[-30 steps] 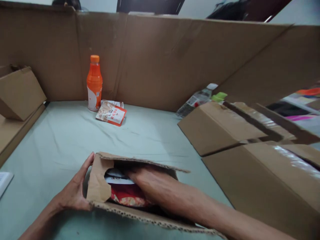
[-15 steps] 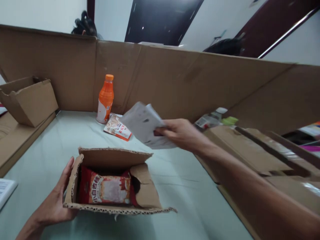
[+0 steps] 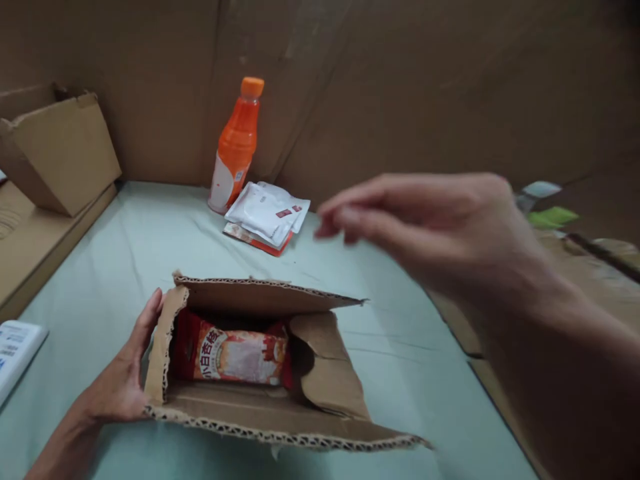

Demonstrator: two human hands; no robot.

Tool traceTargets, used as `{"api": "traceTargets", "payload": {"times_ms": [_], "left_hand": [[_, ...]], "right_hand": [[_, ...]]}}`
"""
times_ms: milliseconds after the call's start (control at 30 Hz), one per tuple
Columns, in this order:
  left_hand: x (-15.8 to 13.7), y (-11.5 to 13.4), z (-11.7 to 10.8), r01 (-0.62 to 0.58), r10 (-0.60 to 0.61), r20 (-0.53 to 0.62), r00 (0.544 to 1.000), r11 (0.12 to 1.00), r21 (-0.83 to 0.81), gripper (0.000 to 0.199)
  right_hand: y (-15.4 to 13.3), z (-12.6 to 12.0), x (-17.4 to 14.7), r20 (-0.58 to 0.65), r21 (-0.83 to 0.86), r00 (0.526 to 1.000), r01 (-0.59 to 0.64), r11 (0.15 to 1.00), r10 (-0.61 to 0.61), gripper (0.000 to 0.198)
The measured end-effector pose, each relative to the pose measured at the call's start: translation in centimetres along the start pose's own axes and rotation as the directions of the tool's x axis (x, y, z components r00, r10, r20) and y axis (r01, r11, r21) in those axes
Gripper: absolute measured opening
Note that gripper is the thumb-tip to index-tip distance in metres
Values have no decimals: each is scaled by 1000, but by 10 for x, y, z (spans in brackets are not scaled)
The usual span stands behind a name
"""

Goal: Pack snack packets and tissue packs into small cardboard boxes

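Note:
My left hand (image 3: 117, 377) grips the left end of an open cardboard box (image 3: 270, 437), thumb up along its side; the other fingers are mostly hidden. Inside the box lies a red snack packet (image 3: 245, 357) with Chinese characters. My right hand (image 3: 425, 230) hovers in the air right of centre, slightly blurred, its fingers stretched out loosely and holding nothing. Left of its fingertips, two white sachets (image 3: 263, 210) rest on a flat orange-edged packet (image 3: 260, 244). An orange drink bottle (image 3: 237, 143) stands upright just behind them.
Brown cardboard walls (image 3: 410, 87) rise behind the pale table (image 3: 165, 243). At left, an open carton (image 3: 67, 157) sits on a cardboard ledge, with a white box (image 3: 17, 353) nearer. More cardboard (image 3: 585, 273) and a clear bottle (image 3: 540, 191) are at right.
The white sachets left my right hand and now lie on the flat packet beside the bottle. That hand has drawn back to the right. The view tilted downward; my left hand still holds the box.

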State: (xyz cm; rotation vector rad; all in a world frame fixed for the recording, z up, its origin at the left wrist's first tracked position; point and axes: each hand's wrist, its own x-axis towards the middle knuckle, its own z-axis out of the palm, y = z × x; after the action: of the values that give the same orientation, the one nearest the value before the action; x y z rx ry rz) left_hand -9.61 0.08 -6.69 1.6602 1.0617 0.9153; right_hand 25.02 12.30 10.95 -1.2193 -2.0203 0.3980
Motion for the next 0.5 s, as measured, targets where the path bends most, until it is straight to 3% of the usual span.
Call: {"api": "traceTargets", "payload": {"times_ms": [33, 67, 100, 167, 200, 267, 400, 500], "left_hand": [[1, 2, 0, 5, -5, 9, 1000, 1000, -19, 132], [1, 3, 0, 7, -7, 20, 1000, 1000, -30, 132], [1, 5, 0, 8, -7, 31, 1000, 999, -35, 132], [1, 7, -1, 10, -10, 24, 1000, 999, -31, 135], [1, 7, -1, 8, -8, 17, 1000, 999, -31, 137], [2, 5, -2, 2, -2, 9, 1000, 1000, -31, 137], [8, 0, -1, -37, 38, 7, 999, 999, -21, 135], [11, 0, 0, -41, 41, -5, 999, 999, -16, 141]], "right_hand": [[-16, 2, -16, 238, 65, 970, 42, 997, -57, 25], [-29, 7, -31, 452, 94, 888, 51, 994, -88, 23], [-40, 14, -42, 623, 86, 776, 60, 995, -100, 24], [-52, 35, -57, 817, -20, 575, 93, 996, -37, 42], [-54, 46, -61, 852, -93, 524, 129, 987, 12, 49], [-55, 63, -63, 857, -216, 509, 203, 955, 85, 50], [-56, 74, -61, 750, -325, 657, 264, 908, 77, 54], [-49, 82, -62, 748, -324, 655, 225, 919, 103, 59]]}}
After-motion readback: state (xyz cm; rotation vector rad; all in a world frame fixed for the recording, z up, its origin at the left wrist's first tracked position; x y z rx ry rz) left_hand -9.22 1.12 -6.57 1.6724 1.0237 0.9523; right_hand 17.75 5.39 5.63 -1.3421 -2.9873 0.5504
